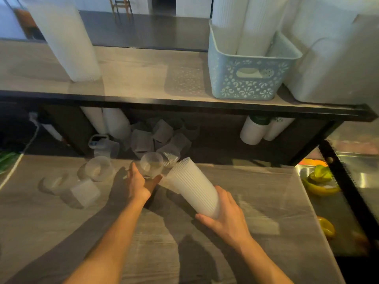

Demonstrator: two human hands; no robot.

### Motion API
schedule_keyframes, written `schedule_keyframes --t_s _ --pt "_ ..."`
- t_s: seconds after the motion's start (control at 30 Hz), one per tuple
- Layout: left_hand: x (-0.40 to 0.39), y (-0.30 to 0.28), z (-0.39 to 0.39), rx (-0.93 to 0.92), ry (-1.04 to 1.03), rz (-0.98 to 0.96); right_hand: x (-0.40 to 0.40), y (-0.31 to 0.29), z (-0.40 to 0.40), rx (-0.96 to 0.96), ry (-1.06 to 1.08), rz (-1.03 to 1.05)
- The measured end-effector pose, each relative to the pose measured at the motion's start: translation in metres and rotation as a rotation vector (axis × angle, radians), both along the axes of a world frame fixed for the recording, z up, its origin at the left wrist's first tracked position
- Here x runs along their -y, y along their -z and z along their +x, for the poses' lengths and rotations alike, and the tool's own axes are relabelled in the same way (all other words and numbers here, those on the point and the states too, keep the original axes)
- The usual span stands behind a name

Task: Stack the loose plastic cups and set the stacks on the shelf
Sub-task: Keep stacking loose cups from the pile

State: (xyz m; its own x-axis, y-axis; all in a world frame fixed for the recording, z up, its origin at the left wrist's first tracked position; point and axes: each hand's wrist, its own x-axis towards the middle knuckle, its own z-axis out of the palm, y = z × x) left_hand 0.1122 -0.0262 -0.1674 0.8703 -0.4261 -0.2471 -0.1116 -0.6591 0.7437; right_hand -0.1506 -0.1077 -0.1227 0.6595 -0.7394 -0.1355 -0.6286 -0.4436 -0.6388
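Holding one cup [151, 164] – left hand [137, 182] | one stack [194, 189] – right hand [226, 217]

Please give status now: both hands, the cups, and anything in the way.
Left hand: grip on single clear cup. Right hand: grip on tilted cup stack. Loose cups remain on counter. Nothing between cup and stack.

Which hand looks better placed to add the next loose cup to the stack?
The left hand: it already grips a loose cup near the stack's open end, while the right hand only holds the stack's base.
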Motion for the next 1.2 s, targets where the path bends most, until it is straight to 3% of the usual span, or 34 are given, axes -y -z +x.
schedule_keyframes --t_s 0.47,0.67,0.83,0.97,1.2 --pt "-0.008 -0.020 -0.003 -0.029 -0.099 -0.124 -0.002 0.001 0.008 -0.037 0.011 0.008" --pt "-0.036 -0.042 -0.019 -0.293 -0.253 -0.512 -0.005 -0.001 0.010 -0.057 -0.040 -0.023" --pt "-0.042 -0.080 -0.031 -0.319 -0.171 -0.718 -0.007 -0.002 0.010 -0.066 -0.075 -0.039" --pt "-0.044 -0.101 -0.047 -0.249 0.028 -0.650 -0.008 -0.010 0.008 -0.030 -0.092 -0.051" --pt "-0.042 -0.112 -0.061 -0.188 0.141 -0.561 -0.005 -0.020 0.002 -0.002 -0.095 -0.085"
